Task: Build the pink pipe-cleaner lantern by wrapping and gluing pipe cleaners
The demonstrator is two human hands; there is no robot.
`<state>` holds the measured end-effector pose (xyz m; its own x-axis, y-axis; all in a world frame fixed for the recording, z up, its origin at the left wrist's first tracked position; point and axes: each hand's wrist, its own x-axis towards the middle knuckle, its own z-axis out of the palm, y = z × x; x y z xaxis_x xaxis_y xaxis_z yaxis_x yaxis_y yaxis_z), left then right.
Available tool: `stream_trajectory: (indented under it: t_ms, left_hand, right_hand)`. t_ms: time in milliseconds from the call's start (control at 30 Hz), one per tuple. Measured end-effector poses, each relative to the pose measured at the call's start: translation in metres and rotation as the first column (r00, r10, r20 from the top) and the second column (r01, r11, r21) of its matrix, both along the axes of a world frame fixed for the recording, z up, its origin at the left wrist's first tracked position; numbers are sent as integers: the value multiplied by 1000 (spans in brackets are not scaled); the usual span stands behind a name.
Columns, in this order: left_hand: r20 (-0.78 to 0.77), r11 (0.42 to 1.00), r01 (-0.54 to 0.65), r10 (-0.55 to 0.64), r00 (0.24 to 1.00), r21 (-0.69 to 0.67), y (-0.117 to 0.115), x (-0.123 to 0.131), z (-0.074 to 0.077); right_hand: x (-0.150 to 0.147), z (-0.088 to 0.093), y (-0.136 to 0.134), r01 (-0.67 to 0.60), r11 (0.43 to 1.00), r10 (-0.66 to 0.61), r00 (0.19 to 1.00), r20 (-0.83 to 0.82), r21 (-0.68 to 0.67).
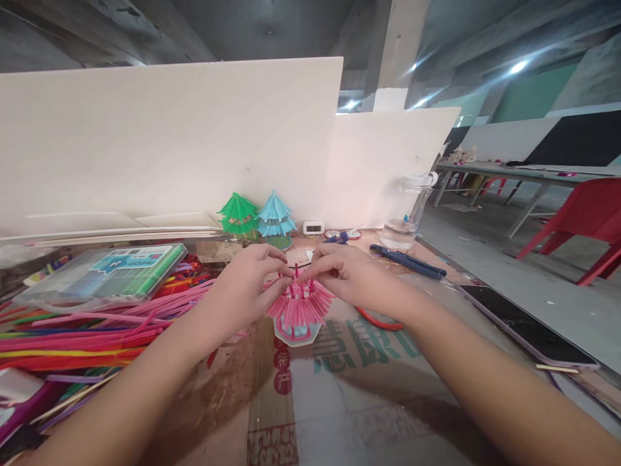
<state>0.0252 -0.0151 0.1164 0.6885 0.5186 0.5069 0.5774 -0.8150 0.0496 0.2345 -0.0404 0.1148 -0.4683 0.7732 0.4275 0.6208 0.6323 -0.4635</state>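
Observation:
A small pink model pavilion (299, 309) made of straw pieces stands on a pale base in the middle of the table. My left hand (247, 285) is closed on its left top, fingers pinched at the roof. My right hand (342, 275) pinches the top from the right. The fingertips of both hands meet over the roof's peak. A green model pavilion (237, 217) and a blue one (276, 219) stand behind, against the white board.
Piles of coloured pipe cleaners and straws (87, 330) lie at left under a clear plastic case (104, 272). A phone (526, 327) lies at right, blue pliers (407, 261) and a clear jar (406, 213) behind. Red scissors handles (378, 320) lie under my right wrist.

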Motion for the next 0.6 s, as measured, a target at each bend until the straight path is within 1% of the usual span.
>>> stream_trajectory:
  t_ms: [167,300,433,600]
  left_hand:
    - [-13,1000,2,-2,1000,0,1,0,0]
    - [-14,1000,-2,2,1000,-1,1,1,0]
    - [-15,1000,-14,14,1000,-4,0,1,0]
    - [-13,1000,-6,6,1000,4,2,0,0]
  right_hand:
    - [0,2,-1,-10,1000,10,1000,13,-7]
    - [0,1,-2,-3,1000,3,1000,-7,-5]
    - [-1,-4,0,34,999,-33,999,8,-30]
    - [-5,-11,4,37,999,-38,999,32,23]
